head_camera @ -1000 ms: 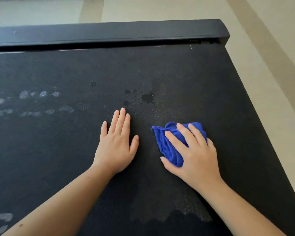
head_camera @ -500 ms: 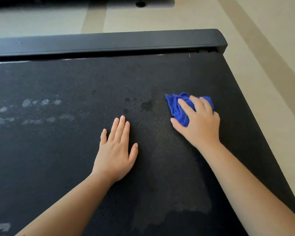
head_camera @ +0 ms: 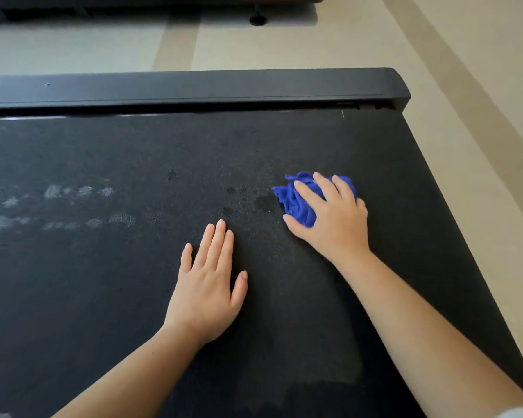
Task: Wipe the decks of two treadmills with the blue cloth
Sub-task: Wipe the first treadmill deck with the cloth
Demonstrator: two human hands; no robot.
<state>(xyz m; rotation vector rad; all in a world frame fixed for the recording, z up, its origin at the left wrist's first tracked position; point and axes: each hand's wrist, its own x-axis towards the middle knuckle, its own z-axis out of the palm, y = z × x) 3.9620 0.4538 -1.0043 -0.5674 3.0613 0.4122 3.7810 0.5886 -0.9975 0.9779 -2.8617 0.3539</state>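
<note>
While the right hand (head_camera: pixel 335 218) curls its fingers and thumb round the scrunched-up soft blue cloth (head_camera: pixel 296 203) and pushes it down, the cloth sits on the far right part of the flat black rough treadmill deck (head_camera: pixel 103 297). The left hand (head_camera: pixel 207 285) lies flat on the deck, fingers straight and close together, thumb out to the side. It holds nothing.

Just left of the cloth are small dark wet spots (head_camera: pixel 263 203). Far off to the left are pale grey smudges (head_camera: pixel 82 191). I think these bits are not clean yet.

The cloth is in a tight ball, so only a small part rubs the deck. It may miss spots or just smear the wet around. The rough top may grab the cloth and pull it from the fingers. The left hand leans on the deck, so it may leave new marks. The cloth is near the right edge too, so a big push may send it onto the pale beige floor (head_camera: pixel 465 86). Only a bit of another black machine (head_camera: pixel 133 4) shows at the top; it may be the second treadmill.
</note>
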